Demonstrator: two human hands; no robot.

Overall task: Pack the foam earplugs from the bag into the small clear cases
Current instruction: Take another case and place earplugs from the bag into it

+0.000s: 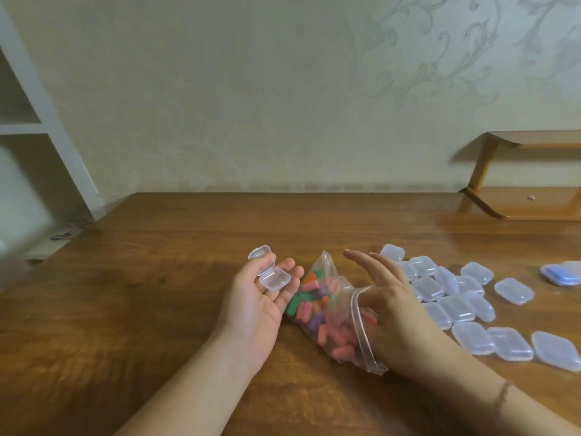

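Foam earplugs (317, 313) in pink, green, orange and purple fill a clear zip bag (339, 313) lying on the wooden table (157, 294) between the two hands. No print or label can be read on it. The right hand (386, 297) has its thumb pushed inside the bag's mouth, the other fingers spread straight above the plastic. The left hand (264, 297) lies palm up, relaxed, carrying an open clear case (268, 272) on its fingers. Shut clear cases (456, 297) lie scattered just right of the bag; one farther right holds something blue (559, 273).
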